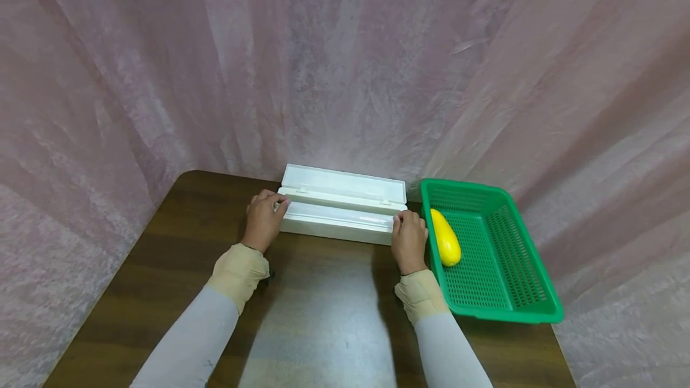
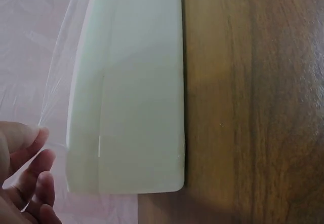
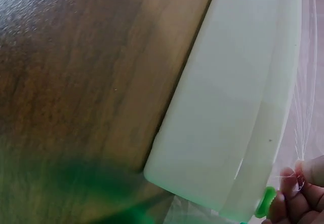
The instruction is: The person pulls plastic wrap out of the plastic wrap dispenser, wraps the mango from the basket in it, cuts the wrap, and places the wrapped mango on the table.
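A long white plastic-wrap dispenser (image 1: 335, 230) lies across the table, its lid (image 1: 345, 183) raised at the back. Clear plastic wrap (image 2: 56, 51) stretches up from it, gathered into creases at both corners. At the dispenser's left end my left hand (image 1: 263, 218) pinches one corner of the film between thumb and forefinger. My right hand (image 1: 409, 239) pinches the other corner at the right end, where the right wrist view shows the film (image 3: 305, 102) bunched at the fingertips. A small green piece (image 3: 265, 202) sits by the dispenser's end, beside the right fingers.
Close to my right hand stands a green plastic basket (image 1: 520, 316) with a smooth yellow fruit or vegetable (image 1: 446, 239) leaning along its left side. The brown wooden table (image 1: 178, 268) extends in front of the dispenser. A pink curtain (image 1: 334, 76) hangs right behind the table.
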A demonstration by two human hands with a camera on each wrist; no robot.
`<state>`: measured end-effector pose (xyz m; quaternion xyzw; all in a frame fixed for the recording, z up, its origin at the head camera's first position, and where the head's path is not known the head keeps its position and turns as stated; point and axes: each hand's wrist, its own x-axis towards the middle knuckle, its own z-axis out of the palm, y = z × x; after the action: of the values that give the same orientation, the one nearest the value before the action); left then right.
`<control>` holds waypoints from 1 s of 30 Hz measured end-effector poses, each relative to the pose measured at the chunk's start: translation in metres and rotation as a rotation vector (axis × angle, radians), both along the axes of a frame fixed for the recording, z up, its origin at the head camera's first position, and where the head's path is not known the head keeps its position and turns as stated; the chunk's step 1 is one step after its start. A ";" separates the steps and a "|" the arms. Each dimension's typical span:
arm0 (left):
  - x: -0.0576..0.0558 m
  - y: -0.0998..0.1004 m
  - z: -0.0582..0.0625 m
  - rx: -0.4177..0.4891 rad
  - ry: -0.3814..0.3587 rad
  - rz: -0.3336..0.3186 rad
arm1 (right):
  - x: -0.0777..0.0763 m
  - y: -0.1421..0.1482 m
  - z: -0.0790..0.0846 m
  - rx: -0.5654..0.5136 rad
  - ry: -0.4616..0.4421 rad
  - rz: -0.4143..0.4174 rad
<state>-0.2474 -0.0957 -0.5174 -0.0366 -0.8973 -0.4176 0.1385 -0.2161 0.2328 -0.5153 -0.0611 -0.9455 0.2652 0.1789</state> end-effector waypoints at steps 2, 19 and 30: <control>-0.001 0.000 0.001 0.009 0.004 -0.004 | 0.000 0.000 0.001 -0.012 0.001 0.011; -0.001 0.001 0.009 0.114 -0.013 -0.030 | 0.003 0.003 0.007 -0.048 0.119 0.107; -0.001 0.000 0.022 0.092 -0.004 -0.019 | 0.003 0.002 0.017 -0.053 0.174 0.125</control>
<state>-0.2484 -0.0961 -0.4956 -0.0379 -0.8771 -0.4597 0.1340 -0.2130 0.2344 -0.4987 0.0164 -0.9210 0.3050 0.2419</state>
